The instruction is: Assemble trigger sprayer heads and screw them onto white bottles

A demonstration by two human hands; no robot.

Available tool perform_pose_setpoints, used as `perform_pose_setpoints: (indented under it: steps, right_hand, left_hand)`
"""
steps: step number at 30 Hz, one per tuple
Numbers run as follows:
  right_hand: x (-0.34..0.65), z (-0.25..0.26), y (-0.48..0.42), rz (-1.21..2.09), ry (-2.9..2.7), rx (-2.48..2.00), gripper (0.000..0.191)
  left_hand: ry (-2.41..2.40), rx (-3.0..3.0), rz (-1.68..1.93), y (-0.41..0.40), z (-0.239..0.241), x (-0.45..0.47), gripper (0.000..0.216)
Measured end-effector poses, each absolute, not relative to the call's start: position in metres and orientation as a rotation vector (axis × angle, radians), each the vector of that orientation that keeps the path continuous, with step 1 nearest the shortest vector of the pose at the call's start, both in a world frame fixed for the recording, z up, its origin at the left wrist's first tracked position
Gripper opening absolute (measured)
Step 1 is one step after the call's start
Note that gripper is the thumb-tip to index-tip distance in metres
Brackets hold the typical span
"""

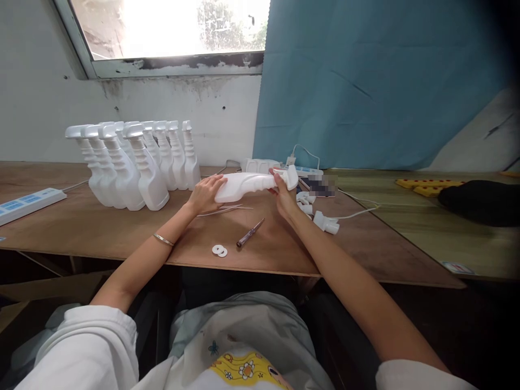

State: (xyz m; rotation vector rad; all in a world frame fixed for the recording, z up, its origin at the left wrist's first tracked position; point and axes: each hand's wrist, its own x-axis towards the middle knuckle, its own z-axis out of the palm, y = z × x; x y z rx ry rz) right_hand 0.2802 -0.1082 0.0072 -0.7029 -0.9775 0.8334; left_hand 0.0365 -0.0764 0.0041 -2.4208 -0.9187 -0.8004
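Note:
A white spray bottle (pixel 239 187) lies nearly level between my two hands above the table. My left hand (pixel 205 193) is closed around its base end. At the neck, my right hand (pixel 282 192) grips the bottle just below a white spray head (pixel 291 177); whether the head is fully seated I cannot tell. Beneath them on the table are a screwdriver (pixel 251 233), two white washers (pixel 220 250) overlapping each other, and thin white tubes (pixel 223 210). Loose white spray heads (pixel 326 222) lie just right of my right hand.
Several upright white spray bottles (pixel 150 181) with heads stand at the left back. A power strip (pixel 30 205) lies at far left. Behind my right hand are a blurred phone (pixel 319 186) and a cable (pixel 359 213). The wooden table's front edge (pixel 252 269) is close to my body.

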Motion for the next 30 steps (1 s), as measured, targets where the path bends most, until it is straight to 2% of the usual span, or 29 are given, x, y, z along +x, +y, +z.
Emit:
perform_pose_setpoints:
  steps: [6,12,20,24,27,30]
  right_hand:
    - [0.268,0.013,-0.121,0.793,-1.111,-0.694,0.051]
    - [0.255,0.009,-0.126,0.842,-1.268,-0.723,0.060]
    - [0.251,-0.001,-0.118,0.749,-1.339,-0.777,0.063]
    - [0.269,0.006,-0.099,0.545,-1.272,-0.952,0.048]
    - [0.310,0.017,-0.079,0.221,-1.337,-1.340,0.031]
    - [0.369,0.019,-0.061,-0.032,-1.387,-1.785,0.040]
  left_hand:
    - [-0.974,-2.362,-0.811,-0.086,0.006,0.045,0.068]
    - [-0.942,-2.335,-0.961,-0.089,0.005,0.051,0.052]
    - [-1.032,-2.220,-1.170,-0.083,0.011,0.041,0.049]
    - [-1.258,-2.041,-1.377,-0.075,0.016,0.028,0.051]
    - [-1.401,-1.890,-1.497,-0.064,0.015,0.016,0.048]
    - [-1.463,-1.778,-1.560,-0.053,0.012,0.004,0.045]
